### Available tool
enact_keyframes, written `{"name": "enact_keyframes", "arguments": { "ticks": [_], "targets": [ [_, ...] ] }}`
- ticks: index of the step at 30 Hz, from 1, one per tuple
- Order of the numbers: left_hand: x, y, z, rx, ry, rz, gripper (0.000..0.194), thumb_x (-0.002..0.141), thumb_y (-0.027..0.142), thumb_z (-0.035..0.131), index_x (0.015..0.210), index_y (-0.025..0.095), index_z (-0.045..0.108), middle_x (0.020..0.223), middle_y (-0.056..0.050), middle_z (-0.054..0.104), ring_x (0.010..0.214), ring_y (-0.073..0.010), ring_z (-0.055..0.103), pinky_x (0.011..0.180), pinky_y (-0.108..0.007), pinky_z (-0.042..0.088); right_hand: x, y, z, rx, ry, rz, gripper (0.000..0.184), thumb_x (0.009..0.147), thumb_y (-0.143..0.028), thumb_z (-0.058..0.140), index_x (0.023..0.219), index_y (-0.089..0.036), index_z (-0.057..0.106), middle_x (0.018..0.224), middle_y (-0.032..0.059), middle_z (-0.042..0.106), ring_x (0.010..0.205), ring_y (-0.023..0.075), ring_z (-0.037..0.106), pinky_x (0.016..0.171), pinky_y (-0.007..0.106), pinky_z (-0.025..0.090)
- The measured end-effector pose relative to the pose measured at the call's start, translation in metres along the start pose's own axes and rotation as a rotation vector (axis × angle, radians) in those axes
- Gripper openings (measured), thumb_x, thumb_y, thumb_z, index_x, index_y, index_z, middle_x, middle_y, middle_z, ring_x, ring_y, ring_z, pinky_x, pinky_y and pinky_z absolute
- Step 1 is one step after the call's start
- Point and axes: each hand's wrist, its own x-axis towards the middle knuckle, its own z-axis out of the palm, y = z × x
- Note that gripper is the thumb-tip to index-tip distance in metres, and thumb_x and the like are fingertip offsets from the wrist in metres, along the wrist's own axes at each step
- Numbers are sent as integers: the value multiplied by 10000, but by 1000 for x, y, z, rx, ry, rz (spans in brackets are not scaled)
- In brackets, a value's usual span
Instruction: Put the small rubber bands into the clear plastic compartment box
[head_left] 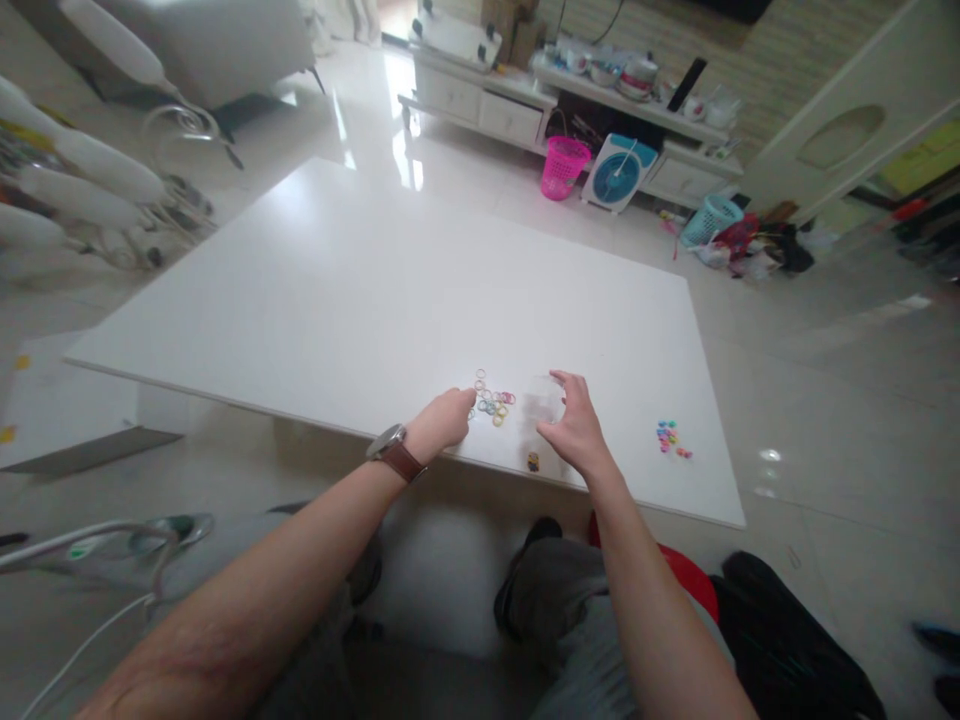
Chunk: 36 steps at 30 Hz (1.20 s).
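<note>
Small coloured rings (495, 405), pink, yellow, teal and pale, lie loosely grouped near the table's front edge. At their left side is my left hand (452, 415), its fingers curled together; whether a ring is between them is hidden. My right hand (581, 422) curves its thumb and fingers around a clear, see-through container (544, 402), just right of the rings. The container's outline is faint. Below it, by the table edge, stands a tiny yellow and dark figure (533, 462). Several small bright-coloured pieces (667, 436) lie farther right.
The white table (420, 280) spreads ahead, its front edge close to my legs. Beyond it on the floor are a pink basket (564, 168), a blue and white fan (619, 172) and a light blue basket (711, 220). A white folded frame (97, 180) stands at left.
</note>
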Motion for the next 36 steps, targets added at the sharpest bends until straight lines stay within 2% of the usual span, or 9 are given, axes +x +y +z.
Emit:
{"name": "enact_keyframes", "arguments": {
  "ticks": [6,8,11,14,17,22,28,32,36],
  "targets": [
    [6,3,8,-89,91,116,483,695,-51,498,1092,158,675,1022,-141,679,974,-277,644,921,-375,494,-17,24,-21,-119,-34,158,703,681,-199,695,1346,-223,469,1338,116,574,1276,306,560,1134,485,438],
    [7,3,9,-50,133,159,536,713,-44,473,1172,153,664,1139,-161,667,1050,-279,637,966,-393,493,-24,34,-25,-133,-72,212,716,708,-249,725,1369,-221,452,1349,127,589,1259,312,582,1106,488,455],
    [11,1,11,0,193,232,637,745,-21,483,1339,172,608,1432,-174,563,1343,-290,510,1126,-441,410,-31,50,-27,-165,-111,264,731,741,-294,747,1396,-229,430,1336,143,612,1224,319,612,1050,491,483],
    [15,-3,16,15,143,278,682,810,42,533,1466,226,526,1584,-143,444,1508,-288,337,1224,-498,289,-34,63,-28,-206,-141,293,735,757,-304,754,1408,-224,422,1296,156,635,1182,322,634,1004,478,501],
    [16,-5,21,47,94,279,649,886,108,533,1492,338,505,1608,-96,422,1508,-325,318,1190,-563,314,-34,71,-27,-261,-196,318,742,761,-285,742,1422,-205,414,1276,167,639,1164,332,635,979,474,509],
    [17,-3,19,52,125,307,440,904,129,537,1297,270,674,1346,-120,599,1257,-309,494,1074,-477,433,-34,74,-23,-326,-209,301,745,712,-209,745,1399,-203,459,1283,166,619,1188,343,596,992,488,499],
    [21,2,24,-63,141,305,230,902,111,526,979,181,731,1116,-136,621,1069,-275,552,996,-419,463,-26,52,-16,-350,-131,225,851,631,-202,797,1419,-264,481,1468,148,480,1283,392,491,1002,589,475],
    [23,6,27,-182,157,261,235,887,77,510,865,185,718,976,-123,637,1001,-261,601,966,-398,478,-19,27,-5,-255,-118,66,659,699,-220,767,1322,-297,564,1421,107,527,1296,373,483,1010,594,461],
    [22,13,20,-250,215,242,198,886,114,536,849,181,719,936,-110,659,921,-237,629,937,-380,495,-19,10,11,-171,-210,-56,415,764,-172,705,1164,-245,627,1295,100,603,1243,316,530,1043,529,466]
  ]
}}
